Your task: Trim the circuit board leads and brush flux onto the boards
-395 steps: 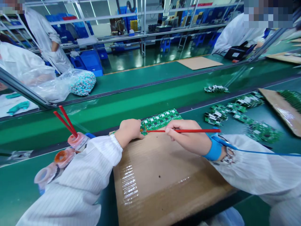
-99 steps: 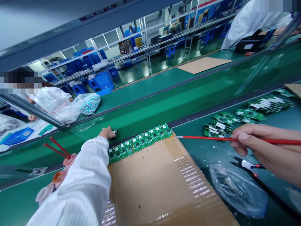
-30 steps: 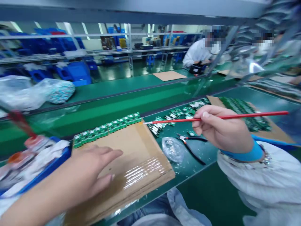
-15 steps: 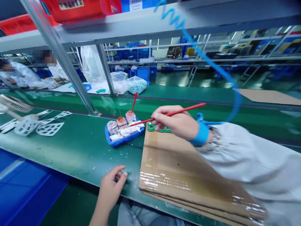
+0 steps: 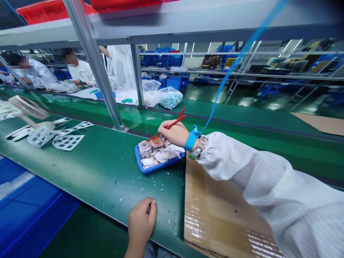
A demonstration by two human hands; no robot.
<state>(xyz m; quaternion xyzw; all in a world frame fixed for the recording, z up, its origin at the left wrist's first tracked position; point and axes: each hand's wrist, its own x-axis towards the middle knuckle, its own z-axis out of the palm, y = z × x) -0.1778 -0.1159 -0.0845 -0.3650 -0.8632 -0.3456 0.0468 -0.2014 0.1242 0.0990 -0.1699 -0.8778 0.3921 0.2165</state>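
Note:
My right hand [image 5: 174, 133] pinches two red-handled thin brushes [image 5: 172, 123] above a blue plastic tray [image 5: 158, 167], their tips pointing down towards the jars. Two squat jars with pinkish rims [image 5: 149, 147] stand in the tray among crumpled white wipes [image 5: 167, 154]. My left hand [image 5: 142, 221] rests at the front edge of the green workbench [image 5: 96, 179], fingers curled, holding nothing I can see. A cardboard sheet [image 5: 215, 218] lies to the right, its far end under my right sleeve. A sliver of green circuit board [image 5: 191, 156] shows beneath that cuff.
White perforated plastic frames [image 5: 67, 142] and a small fan [image 5: 29, 106] lie at the bench's left. A blue bin [image 5: 27, 211] sits below the bench. An aluminium upright [image 5: 94, 68] rises behind the tray, with a bagged part lot [image 5: 170, 97] and co-workers beyond.
The view has swung left from the boards to the tray. My right hand has dropped to the jars, now with a second red brush. My left hand has shifted slightly along the edge.

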